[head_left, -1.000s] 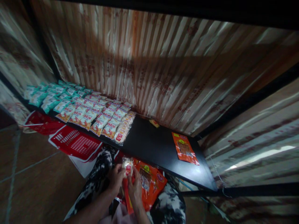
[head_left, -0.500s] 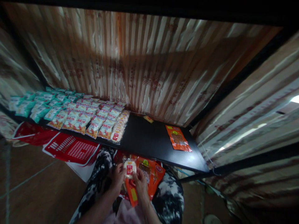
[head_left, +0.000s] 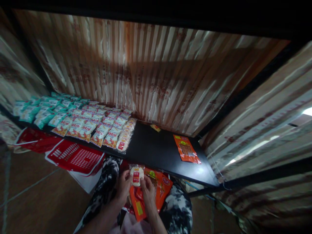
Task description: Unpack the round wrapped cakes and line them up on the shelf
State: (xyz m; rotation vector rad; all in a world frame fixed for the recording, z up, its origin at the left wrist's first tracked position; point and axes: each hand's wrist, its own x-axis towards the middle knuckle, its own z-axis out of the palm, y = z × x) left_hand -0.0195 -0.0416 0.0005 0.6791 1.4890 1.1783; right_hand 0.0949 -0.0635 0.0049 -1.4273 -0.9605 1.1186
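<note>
Between my left hand and my right hand is a rice cracker packet, clear-wrapped and pale with a red label. Fingers of both hands close on its two side edges, above my lap. Beneath it, orange snack bags with yellow patches lie on my lap, partly covered by my right hand and forearm. Just beyond, on the black shelf, a row of similar rice cracker packets runs from front to back.
White-and-orange snack bags and teal snack bags fill the shelf's left side. One orange bag lies at the right, a small yellow packet at the back. A red printed bag hangs below the front edge. Striped curtains enclose the shelf.
The view has tilted slightly, so the shelf sits a little lower in the picture. Both hands still hold the rice cracker packet, which has shifted slightly and shows its label more squarely.
</note>
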